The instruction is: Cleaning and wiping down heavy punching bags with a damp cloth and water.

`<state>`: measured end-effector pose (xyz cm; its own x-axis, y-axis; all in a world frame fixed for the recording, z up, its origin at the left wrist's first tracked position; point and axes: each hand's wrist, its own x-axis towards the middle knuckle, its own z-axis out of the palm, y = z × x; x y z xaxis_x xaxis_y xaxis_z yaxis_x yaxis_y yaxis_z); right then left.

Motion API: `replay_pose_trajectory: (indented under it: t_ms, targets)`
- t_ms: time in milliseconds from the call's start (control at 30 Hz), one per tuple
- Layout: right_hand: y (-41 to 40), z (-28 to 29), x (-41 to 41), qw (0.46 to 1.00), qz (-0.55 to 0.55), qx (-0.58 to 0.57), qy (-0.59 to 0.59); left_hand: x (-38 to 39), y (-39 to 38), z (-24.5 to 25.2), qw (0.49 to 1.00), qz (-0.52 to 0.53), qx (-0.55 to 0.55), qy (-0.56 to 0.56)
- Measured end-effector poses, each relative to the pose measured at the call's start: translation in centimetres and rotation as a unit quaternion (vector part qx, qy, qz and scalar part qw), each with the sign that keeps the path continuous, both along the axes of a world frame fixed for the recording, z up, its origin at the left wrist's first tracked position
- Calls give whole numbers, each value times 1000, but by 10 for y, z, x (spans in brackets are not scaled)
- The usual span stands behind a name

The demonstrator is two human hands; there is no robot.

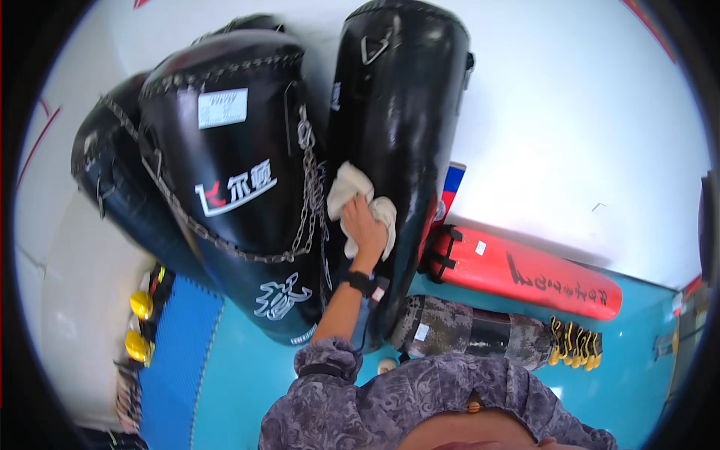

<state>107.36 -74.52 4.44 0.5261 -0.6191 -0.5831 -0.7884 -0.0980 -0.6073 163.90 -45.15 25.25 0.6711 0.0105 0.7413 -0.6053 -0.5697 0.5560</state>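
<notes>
My left hand [363,228] holds an off-white cloth [351,183] flat against the side of a tall black punching bag [394,112]. The cloth bunches out on both sides of my fingers. A dark band with a small device is on that wrist. My right hand is out of view. Just left of the cloth, a metal chain [308,163] hangs down a second, wider black punching bag [247,146], which bears a white label and printed logos. The chain loops across that bag's front.
Another black bag [135,185] leans at the left. A red padded bag [529,273] and a camouflage bag [489,332] lie on the turquoise floor at the right, beside black-and-yellow gear [575,343]. Yellow helmets [140,305] are near a blue mat [174,349]. A white wall stands behind.
</notes>
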Motion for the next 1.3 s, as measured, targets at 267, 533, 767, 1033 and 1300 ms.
replay_pose_trajectory:
  t_ms: [267,533,767,1033,1300]
  targets:
    - [27,-16,-6,999,-28,31,22,54,-68,180,974,2,137,-179]
    - [21,-94,-66,992,-78,97,-25,7,-34,59,958,-31,248,-143]
    - [-23,-84,-40,999,19,39,-20,12,-15,63,957,-44,267,-101]
    - [-116,88,210,881,255,-257,-306,59,-71,190,936,8,248,-250]
    - [-66,445,517,667,285,-447,-524,62,-73,176,932,6,233,-277]
